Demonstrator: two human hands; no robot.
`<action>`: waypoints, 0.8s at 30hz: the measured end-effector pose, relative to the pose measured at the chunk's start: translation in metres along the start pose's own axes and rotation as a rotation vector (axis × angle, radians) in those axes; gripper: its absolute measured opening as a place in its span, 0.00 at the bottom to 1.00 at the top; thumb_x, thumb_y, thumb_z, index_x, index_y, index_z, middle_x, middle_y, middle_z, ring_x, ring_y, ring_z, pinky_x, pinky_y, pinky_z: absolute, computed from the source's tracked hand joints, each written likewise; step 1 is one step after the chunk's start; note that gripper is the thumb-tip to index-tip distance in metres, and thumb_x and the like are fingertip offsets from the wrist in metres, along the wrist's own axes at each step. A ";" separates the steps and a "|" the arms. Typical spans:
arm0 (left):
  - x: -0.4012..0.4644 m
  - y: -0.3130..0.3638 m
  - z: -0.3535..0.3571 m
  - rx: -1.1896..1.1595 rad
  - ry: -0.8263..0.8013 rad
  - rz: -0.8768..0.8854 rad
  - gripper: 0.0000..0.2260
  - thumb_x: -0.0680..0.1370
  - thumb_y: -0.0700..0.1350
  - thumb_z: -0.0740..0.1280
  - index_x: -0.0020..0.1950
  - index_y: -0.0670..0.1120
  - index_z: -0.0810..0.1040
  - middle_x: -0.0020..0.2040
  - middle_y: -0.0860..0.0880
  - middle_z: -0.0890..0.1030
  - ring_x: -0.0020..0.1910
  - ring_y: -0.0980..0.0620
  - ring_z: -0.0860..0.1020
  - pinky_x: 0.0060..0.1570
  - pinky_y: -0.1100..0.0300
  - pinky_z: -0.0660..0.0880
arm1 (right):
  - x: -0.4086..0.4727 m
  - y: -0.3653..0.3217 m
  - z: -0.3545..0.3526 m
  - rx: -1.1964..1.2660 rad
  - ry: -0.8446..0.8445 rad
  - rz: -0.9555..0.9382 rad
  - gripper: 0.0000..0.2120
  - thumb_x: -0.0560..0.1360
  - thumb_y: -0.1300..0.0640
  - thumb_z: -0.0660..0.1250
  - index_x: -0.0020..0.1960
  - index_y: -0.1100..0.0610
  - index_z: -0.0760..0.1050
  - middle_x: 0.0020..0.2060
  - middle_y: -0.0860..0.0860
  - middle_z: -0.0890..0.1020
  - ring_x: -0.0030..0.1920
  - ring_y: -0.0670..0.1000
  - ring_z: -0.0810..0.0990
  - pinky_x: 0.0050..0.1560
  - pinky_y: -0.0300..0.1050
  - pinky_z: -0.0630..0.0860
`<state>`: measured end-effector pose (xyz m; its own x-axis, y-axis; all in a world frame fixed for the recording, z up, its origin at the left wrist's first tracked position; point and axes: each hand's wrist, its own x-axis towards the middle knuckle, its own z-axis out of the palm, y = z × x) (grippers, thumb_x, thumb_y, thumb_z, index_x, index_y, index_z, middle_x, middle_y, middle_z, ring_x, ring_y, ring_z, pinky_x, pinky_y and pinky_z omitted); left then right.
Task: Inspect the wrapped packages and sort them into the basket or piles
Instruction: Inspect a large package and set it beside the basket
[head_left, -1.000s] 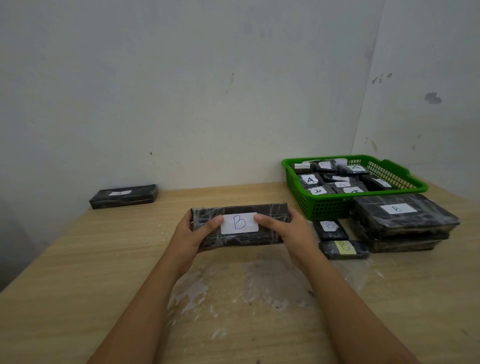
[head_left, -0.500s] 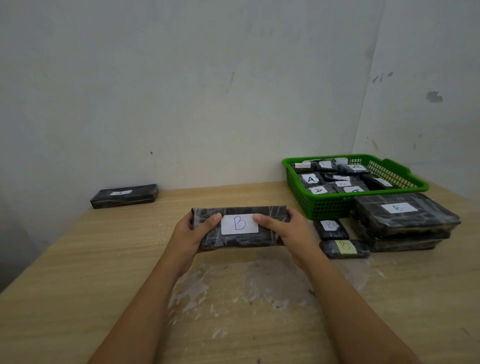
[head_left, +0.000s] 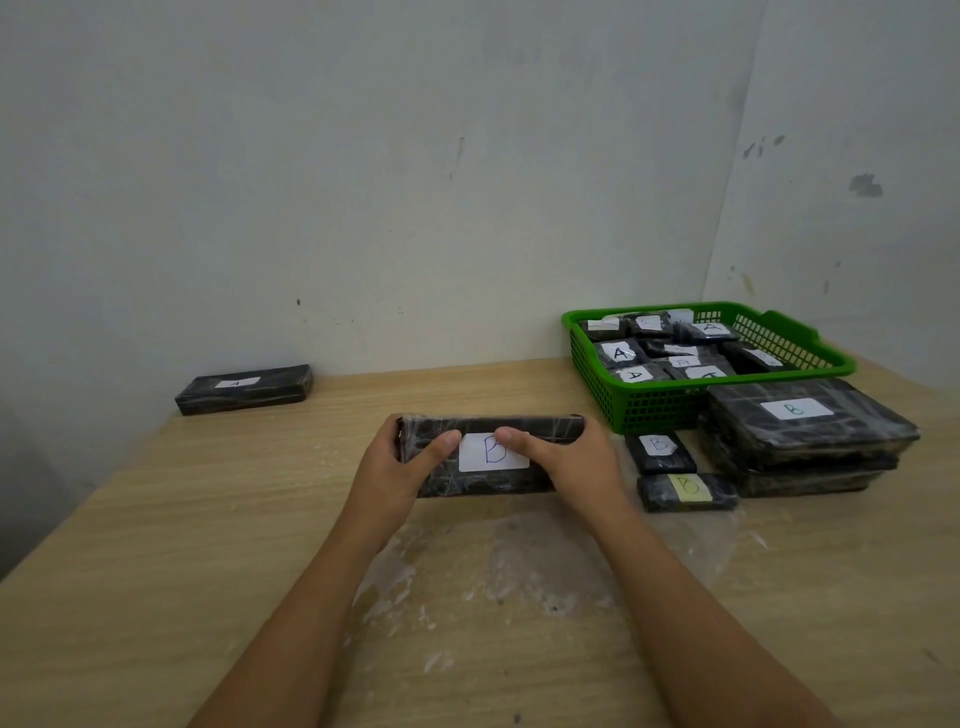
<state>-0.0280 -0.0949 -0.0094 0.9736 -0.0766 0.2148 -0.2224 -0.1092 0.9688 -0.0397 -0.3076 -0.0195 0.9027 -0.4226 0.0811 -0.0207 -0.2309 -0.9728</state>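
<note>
head-worn view, facing forward and down; table (head_left: 156, 519) close

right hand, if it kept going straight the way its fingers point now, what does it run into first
The right hand grips the B package, fingers aimed up-left over its label. Straight on, it would likely meet the left hand gripping the other end, though depth from this head view is unclear.

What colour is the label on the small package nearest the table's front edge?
Yellow label, marked B; head view shows it.
</note>
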 end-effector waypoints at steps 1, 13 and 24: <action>0.000 0.000 0.000 -0.002 0.004 -0.009 0.19 0.70 0.57 0.75 0.56 0.48 0.79 0.50 0.49 0.86 0.49 0.52 0.86 0.53 0.47 0.83 | 0.001 0.001 0.000 -0.006 -0.015 0.000 0.44 0.46 0.27 0.82 0.54 0.50 0.78 0.47 0.44 0.85 0.49 0.44 0.84 0.51 0.45 0.82; 0.000 -0.004 0.003 0.065 0.046 -0.038 0.27 0.64 0.53 0.84 0.57 0.50 0.77 0.51 0.50 0.86 0.46 0.55 0.86 0.47 0.54 0.84 | -0.004 0.001 0.005 -0.099 -0.013 -0.032 0.45 0.47 0.25 0.80 0.55 0.50 0.77 0.48 0.44 0.84 0.48 0.43 0.83 0.45 0.42 0.80; 0.008 -0.013 -0.002 0.090 0.101 -0.125 0.38 0.53 0.60 0.87 0.57 0.51 0.77 0.51 0.51 0.86 0.48 0.51 0.86 0.50 0.48 0.84 | -0.012 -0.004 0.006 -0.004 -0.109 -0.028 0.40 0.55 0.29 0.81 0.57 0.50 0.77 0.50 0.45 0.85 0.51 0.44 0.83 0.50 0.43 0.81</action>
<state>-0.0169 -0.0918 -0.0196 0.9931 0.0426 0.1090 -0.0985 -0.1998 0.9749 -0.0480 -0.2963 -0.0177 0.9444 -0.3178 0.0841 0.0038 -0.2452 -0.9695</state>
